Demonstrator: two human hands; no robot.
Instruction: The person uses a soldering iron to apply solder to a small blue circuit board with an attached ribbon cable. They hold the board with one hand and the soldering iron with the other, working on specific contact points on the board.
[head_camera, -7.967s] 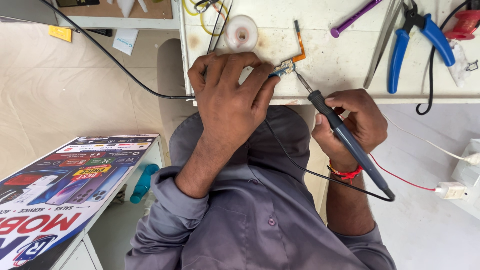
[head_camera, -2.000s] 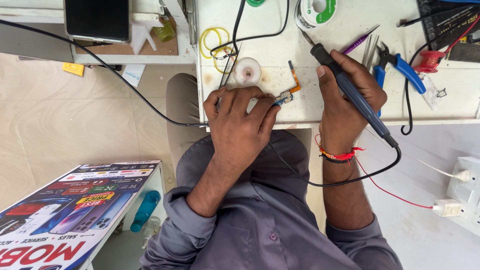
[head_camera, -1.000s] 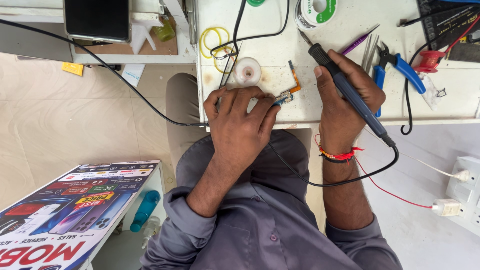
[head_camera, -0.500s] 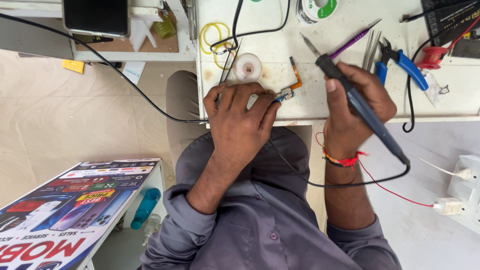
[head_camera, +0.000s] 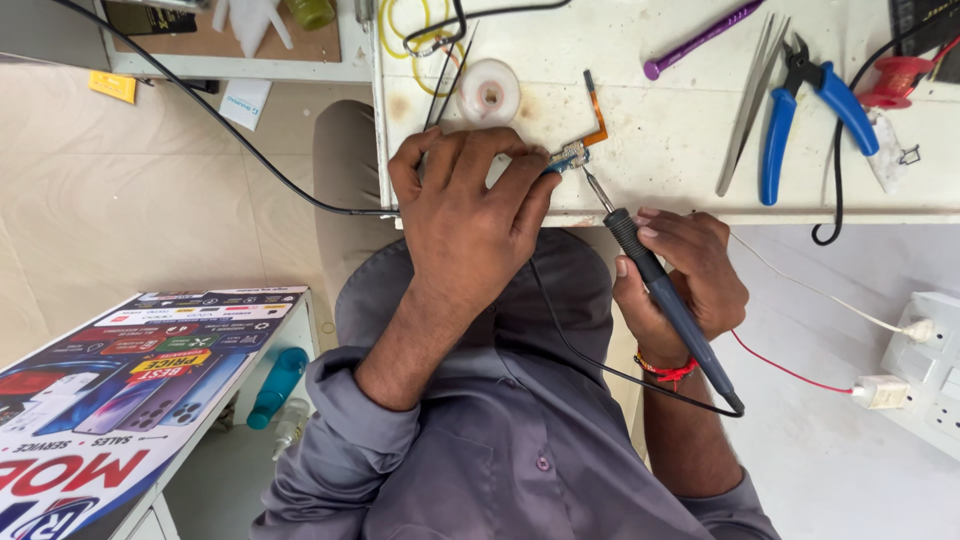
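**Iron tip meets a small part at the bench edge**

While our left hand (head_camera: 470, 215) lies palm-down over the front edge of the white workbench (head_camera: 680, 120), its fingers are curled closed and pinch a small connector part (head_camera: 568, 156) at their tips, near one o'clock from the knuckles. An orange flex strip (head_camera: 596, 110) rises from that part toward twelve o'clock and lies flat on the bench. We judge the part light, thin and fragile, and the strip soft and easy to crease, so the hold belongs on the part's edges, with the strip left alone.

Our right hand (head_camera: 685, 275) is wrapped shut around the soldering iron (head_camera: 665, 295) in a pen grip, thumb and forefinger near the front of the blue handle. The iron's long axis runs from five o'clock up to eleven o'clock, cord end low, tip (head_camera: 594, 187) pointing at the part and touching it or just beside it; we cannot tell which. The iron looks stiff and light, and we would take it only by the handle, since the metal end is likely hot.

At two o'clock from the part lie tweezers (head_camera: 745, 120) and blue-handled pliers (head_camera: 800, 110), well apart from it. A white solder spool (head_camera: 488, 92) sits near, at eleven o'clock.
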